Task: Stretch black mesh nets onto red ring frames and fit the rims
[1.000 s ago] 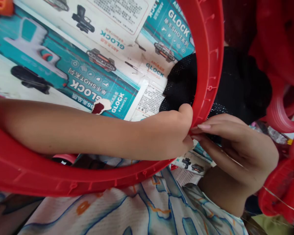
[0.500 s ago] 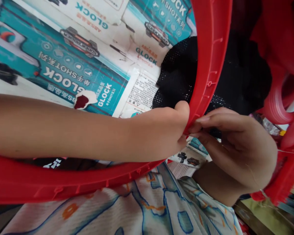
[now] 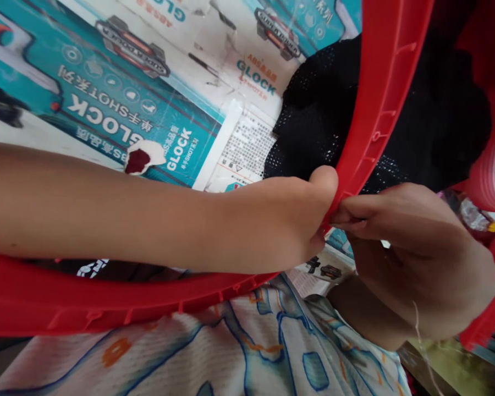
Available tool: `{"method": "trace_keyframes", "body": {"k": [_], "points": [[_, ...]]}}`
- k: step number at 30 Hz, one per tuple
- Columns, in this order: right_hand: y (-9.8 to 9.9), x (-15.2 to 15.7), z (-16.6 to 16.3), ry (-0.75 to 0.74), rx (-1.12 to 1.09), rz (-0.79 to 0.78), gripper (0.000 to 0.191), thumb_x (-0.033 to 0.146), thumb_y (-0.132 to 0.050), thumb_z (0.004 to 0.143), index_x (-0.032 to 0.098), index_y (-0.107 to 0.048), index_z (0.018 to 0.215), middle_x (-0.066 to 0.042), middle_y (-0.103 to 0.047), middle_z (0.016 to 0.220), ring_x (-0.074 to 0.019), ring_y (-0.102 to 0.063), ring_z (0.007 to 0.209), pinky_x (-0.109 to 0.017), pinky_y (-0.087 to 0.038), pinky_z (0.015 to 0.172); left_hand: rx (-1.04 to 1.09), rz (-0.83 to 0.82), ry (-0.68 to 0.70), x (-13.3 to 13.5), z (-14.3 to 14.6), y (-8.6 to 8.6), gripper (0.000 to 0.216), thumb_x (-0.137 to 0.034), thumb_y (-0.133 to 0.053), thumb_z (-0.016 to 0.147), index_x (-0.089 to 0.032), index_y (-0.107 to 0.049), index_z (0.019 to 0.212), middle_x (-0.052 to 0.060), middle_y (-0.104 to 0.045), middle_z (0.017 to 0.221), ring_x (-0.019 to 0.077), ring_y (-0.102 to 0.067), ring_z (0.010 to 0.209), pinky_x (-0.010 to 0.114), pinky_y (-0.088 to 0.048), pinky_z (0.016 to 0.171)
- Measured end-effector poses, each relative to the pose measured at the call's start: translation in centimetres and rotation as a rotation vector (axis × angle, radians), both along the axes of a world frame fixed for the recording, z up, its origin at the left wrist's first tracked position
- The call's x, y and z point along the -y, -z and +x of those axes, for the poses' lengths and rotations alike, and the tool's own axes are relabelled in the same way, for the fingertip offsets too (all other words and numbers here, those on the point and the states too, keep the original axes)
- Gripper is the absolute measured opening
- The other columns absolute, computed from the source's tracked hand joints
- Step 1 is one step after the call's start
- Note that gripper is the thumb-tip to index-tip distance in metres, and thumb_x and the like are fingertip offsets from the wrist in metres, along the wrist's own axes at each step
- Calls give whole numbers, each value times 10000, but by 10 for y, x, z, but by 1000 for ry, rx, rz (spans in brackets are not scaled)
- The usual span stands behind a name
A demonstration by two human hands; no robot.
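Down at the near edge: white fabric shirt with blue and orange line print [image 3: 231, 352], creased, spanning most of the bottom. Just in front of it, the lower arc of a large curved red plastic hoop [image 3: 375, 104] runs from the left border to the hands; the other arc climbs from the hands to the top border. Hoop face carries short moulded ribs plus one small round eyelet on the upper arc. Bare left forearm [image 3: 107, 209] crosses the hoop opening, above a dark item with white lettering. Left hand [image 3: 284, 220] sits where both arcs converge, back of hand to camera, thumb against the band; fingers look closed round the hoop, fingertips hidden. Right hand [image 3: 424, 258] is just beside it on the other side of the band, thumb and finger pressed together in a pinch at the hoop's edge; can't tell if a small piece is between them. Thin pale strand [image 3: 418, 335] trails below the right hand. Beyond the hoop: black perforated cloth [image 3: 313, 110], partly behind the upper arc, on teal-and-white printed cardboard [image 3: 214, 71] lettered GLOCK, with a torn dark-red patch [image 3: 138, 161]. Far right: ridged pinkish-red plastic part [image 3: 493, 173], crinkled clear wrapping [image 3: 474, 213], both blurred.
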State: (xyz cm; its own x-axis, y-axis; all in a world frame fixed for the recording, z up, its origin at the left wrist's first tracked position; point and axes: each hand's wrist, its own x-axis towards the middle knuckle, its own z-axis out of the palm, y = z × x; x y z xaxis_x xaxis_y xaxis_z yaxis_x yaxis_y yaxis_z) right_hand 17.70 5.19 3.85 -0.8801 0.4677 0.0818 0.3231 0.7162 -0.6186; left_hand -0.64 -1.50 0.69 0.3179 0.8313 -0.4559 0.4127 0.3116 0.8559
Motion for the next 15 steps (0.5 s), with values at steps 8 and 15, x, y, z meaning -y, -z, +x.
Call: {"method": "trace_keyframes", "body": {"k": [8, 15], "points": [[2, 0, 0, 50, 12, -16, 286, -2, -656, 800, 256, -618, 918, -8, -784, 922, -180, -624, 767, -356, -408, 670, -83, -78, 34, -3, -3, -7, 253, -269, -642, 903, -235, -429, 1036, -60, -518, 611, 171, -553, 491, 286, -327, 500], [3, -11, 0, -127, 42, 82, 290, 12, -604, 842, 273, -583, 967, 4, -785, 1018, -189, -581, 701, -386, -403, 650, -36, -66, 27, -3, -2, -5, 206, -248, -604, 904, -224, -450, 1039, -23, -600, 666, 175, -573, 509, 283, -340, 494]]}}
